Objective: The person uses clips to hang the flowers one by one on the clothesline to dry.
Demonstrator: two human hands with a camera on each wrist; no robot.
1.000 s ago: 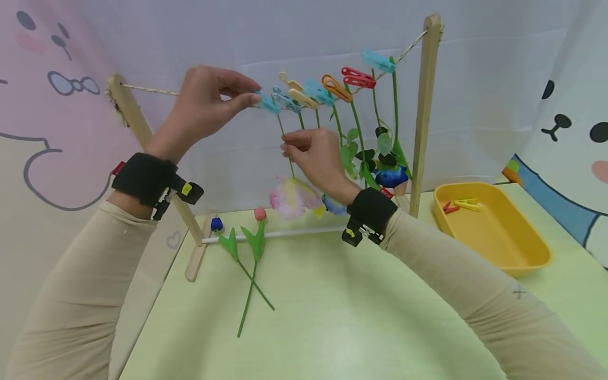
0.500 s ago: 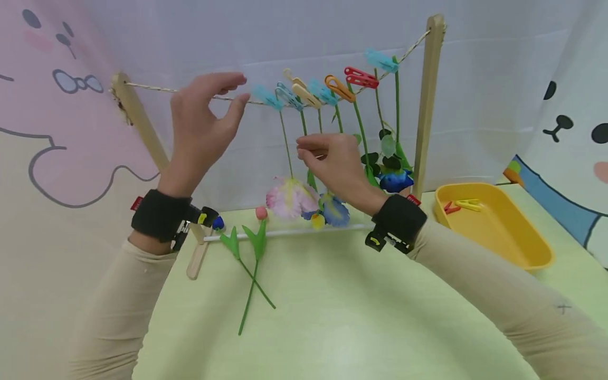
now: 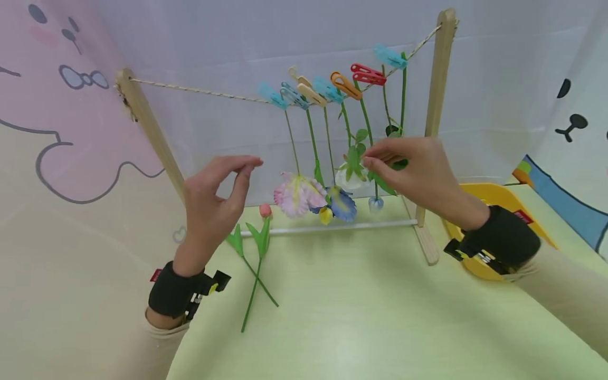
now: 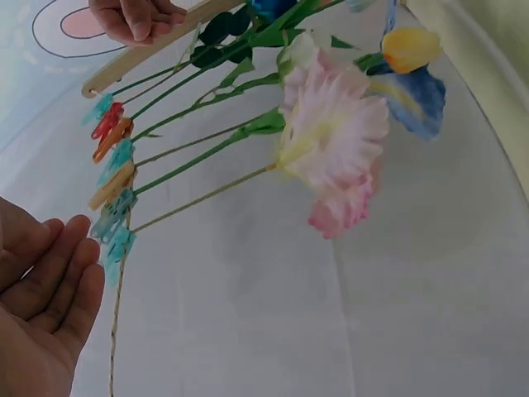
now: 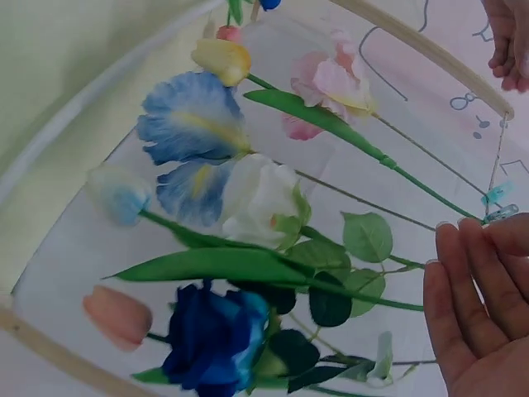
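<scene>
the wooden rack stands just behind both grips, its string pegging flowers upside down. left hand hangs apart and empty beside the pink flower; right hand, fingers loosely together, holds nothing i can tell. a careless brush could tug stems loose. the yellow tray sits partly hidden behind the right wrist.

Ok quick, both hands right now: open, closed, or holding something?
Left hand: open, fingers relaxed, holding nothing, below the rope.
Right hand: open, holding nothing, fingers near the hanging leaves.
</scene>
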